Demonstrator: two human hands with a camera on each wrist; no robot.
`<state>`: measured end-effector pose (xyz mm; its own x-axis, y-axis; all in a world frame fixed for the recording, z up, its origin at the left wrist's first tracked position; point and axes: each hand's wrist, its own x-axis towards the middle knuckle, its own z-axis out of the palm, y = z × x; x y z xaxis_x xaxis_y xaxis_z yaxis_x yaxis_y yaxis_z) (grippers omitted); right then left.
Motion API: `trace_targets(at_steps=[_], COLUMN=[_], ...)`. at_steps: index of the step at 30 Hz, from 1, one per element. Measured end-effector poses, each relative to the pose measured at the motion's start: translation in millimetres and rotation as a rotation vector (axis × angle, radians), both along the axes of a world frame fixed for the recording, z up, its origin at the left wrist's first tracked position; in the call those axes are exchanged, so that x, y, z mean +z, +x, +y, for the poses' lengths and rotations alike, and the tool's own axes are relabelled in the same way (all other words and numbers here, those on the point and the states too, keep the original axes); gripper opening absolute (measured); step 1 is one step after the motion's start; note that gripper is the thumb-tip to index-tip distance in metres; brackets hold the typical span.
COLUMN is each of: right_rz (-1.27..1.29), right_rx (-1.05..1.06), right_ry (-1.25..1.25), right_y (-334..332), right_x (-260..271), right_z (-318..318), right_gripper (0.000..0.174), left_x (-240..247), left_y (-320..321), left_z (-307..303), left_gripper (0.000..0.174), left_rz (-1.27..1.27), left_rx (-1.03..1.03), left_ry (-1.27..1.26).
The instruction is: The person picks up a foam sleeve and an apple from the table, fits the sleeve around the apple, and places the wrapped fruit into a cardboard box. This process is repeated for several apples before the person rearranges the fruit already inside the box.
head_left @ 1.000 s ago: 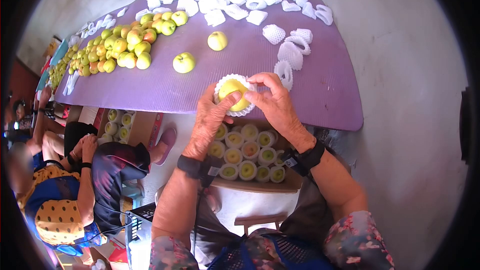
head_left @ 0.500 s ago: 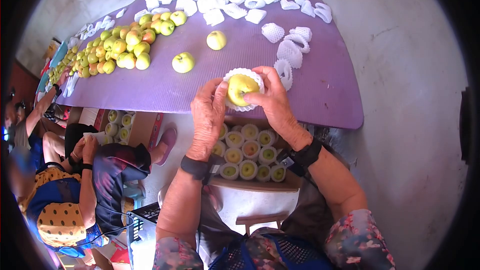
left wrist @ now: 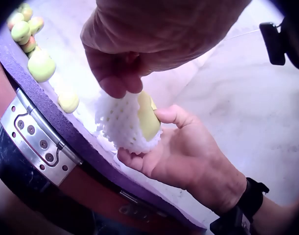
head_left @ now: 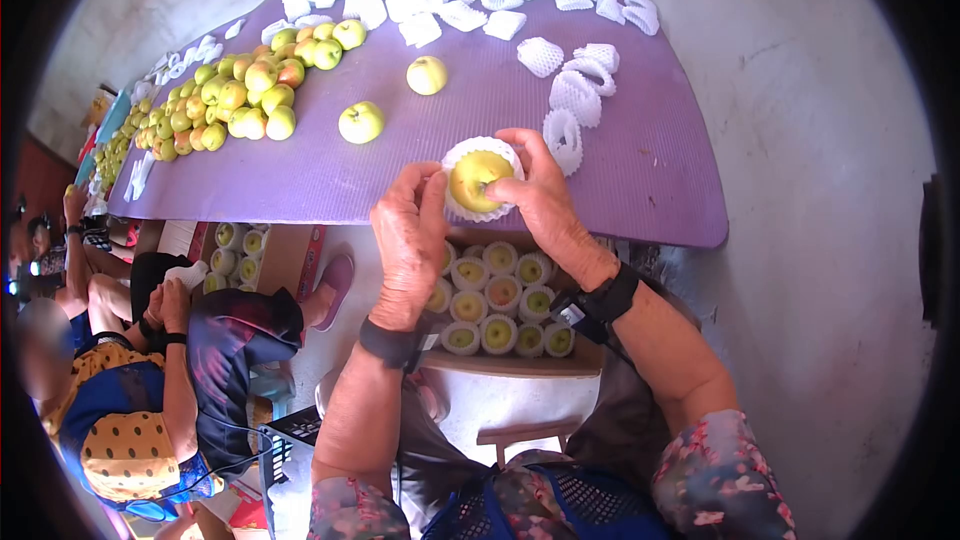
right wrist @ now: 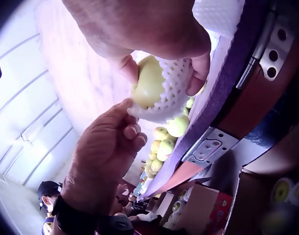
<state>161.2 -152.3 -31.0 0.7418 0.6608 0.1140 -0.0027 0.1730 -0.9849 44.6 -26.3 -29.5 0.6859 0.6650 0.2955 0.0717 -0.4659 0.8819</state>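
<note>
A yellow-green apple [head_left: 481,181] sits in a white foam net sleeve [head_left: 456,202] above the table's near edge, its top bare. My right hand [head_left: 545,195] grips the apple and sleeve, with the thumb on the bare fruit near the stem and the fingers round the netted side. At the sleeve's left rim, my left hand [head_left: 410,230] pinches the foam edge between thumb and forefinger, as the right wrist view shows. The left wrist view has the sleeve [left wrist: 121,122] covering much of the apple [left wrist: 148,120].
On the purple-matted table [head_left: 300,185] lie two loose apples [head_left: 361,122], a heap of apples [head_left: 240,90] and scattered foam sleeves [head_left: 575,98]. Below the hands stands a carton of sleeved apples [head_left: 500,292]. A seated person [head_left: 130,410] works at the left, near another carton [head_left: 290,255].
The apple and sleeve have shifted slightly right and turned so the stem end faces up. My left thumb has left the fruit's face for the sleeve's rim.
</note>
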Motion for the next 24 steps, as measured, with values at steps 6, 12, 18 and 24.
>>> trace_targets(at_steps=[6,12,18,24], right_rz=[-0.012,-0.084,-0.154,-0.024], right_rx=[0.181,0.126,0.045,0.117], right_ry=[-0.097,-0.051,-0.111,-0.054], right_y=[5.1,3.0,4.4,2.8], right_x=[9.1,0.3,-1.4,-2.0], right_z=[-3.7,1.1,2.7,0.1], right_gripper=[0.066,0.066,0.057,0.042], left_x=[15.8,20.1,14.8,14.8], left_y=[-5.3,-9.9,-6.1,-2.9], left_z=[3.6,8.7,7.5,3.9], left_gripper=[0.059,0.060,0.057,0.059], left_rz=[0.160,0.109,-0.109,-0.072], left_rx=[-0.240,-0.306,-0.210,-0.208], left_ry=[-0.233,-0.529,-0.686,-0.692])
